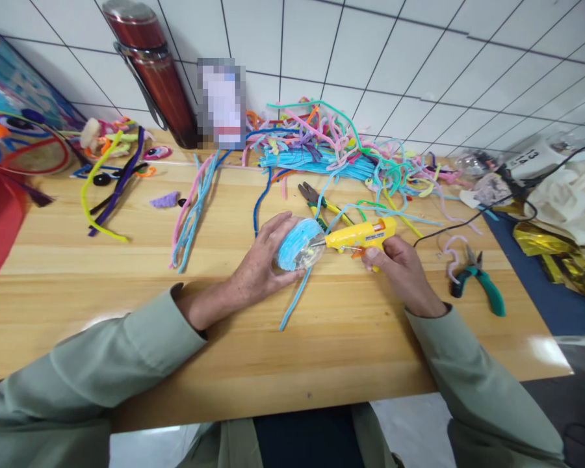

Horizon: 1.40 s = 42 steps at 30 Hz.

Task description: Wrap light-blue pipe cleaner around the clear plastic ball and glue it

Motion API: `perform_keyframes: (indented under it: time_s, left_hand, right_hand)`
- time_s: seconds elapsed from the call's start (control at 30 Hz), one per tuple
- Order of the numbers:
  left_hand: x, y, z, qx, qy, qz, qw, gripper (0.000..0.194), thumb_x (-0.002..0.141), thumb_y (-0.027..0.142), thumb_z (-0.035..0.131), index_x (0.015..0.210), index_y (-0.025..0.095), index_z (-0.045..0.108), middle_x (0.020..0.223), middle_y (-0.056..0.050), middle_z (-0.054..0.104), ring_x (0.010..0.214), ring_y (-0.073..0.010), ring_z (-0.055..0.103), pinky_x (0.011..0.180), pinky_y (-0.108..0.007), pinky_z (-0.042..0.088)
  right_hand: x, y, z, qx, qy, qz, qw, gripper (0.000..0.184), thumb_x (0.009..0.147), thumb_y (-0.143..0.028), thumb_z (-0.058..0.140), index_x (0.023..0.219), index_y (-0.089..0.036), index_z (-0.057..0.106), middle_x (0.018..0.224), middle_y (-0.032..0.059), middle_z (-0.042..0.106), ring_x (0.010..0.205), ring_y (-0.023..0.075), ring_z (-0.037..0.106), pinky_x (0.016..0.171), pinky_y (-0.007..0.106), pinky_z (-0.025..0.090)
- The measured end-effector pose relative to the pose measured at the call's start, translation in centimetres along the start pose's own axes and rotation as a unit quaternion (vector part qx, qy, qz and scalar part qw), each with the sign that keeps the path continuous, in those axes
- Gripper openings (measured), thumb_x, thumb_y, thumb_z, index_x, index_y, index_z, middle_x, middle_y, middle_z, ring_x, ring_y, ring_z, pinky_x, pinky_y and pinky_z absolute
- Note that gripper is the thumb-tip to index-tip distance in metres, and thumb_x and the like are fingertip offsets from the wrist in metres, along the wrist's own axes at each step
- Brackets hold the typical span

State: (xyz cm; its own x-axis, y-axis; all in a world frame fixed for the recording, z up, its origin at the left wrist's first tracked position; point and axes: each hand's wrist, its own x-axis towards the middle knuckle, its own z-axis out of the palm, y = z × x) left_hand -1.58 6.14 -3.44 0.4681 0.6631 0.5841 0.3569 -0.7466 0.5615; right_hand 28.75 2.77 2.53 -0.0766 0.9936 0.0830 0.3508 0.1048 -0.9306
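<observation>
My left hand (260, 263) is wrapped round a clear rounded object (297, 246), partly covered with light-blue pipe cleaner; its exact kind is unclear. In my right hand (400, 270) is a yellow hot glue gun (358, 234), with my fingers closed on its handle. The gun's nozzle points left and meets the uncovered side of the rounded object, though I cannot tell whether glue is coming out. A loose light-blue pipe cleaner (294, 302) trails below the object onto the table. Just behind the glue gun lie pliers (316, 198) with yellow-and-green handles.
A heap of coloured pipe cleaners (322, 159) lies along the tiled wall. A red thermos (151, 75) stands at back left. Green-handled cutters (482, 283) lie at right, below the black cord (448, 227). More pipe cleaners (195, 211) lie left of my hands.
</observation>
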Motion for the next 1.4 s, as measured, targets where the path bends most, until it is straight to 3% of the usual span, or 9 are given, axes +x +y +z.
perform_keyframes:
  time_s: [1.4]
  left_hand:
    - [-0.1, -0.1, -0.1, 0.005, -0.004, -0.020, 1.000, 0.100, 0.093, 0.043, 0.084, 0.171, 0.033, 0.023, 0.167, -0.019, 0.043, 0.158, -0.0395, 0.044, 0.129, -0.063, 0.044]
  right_hand:
    - [-0.2, -0.1, -0.5, -0.033, 0.001, -0.014, 0.999, 0.053, 0.088, -0.073, 0.077, 0.074, -0.023, 0.067, 0.066, -0.0001, 0.061, 0.062, 0.0170, 0.052, 0.059, 0.031, 0.042]
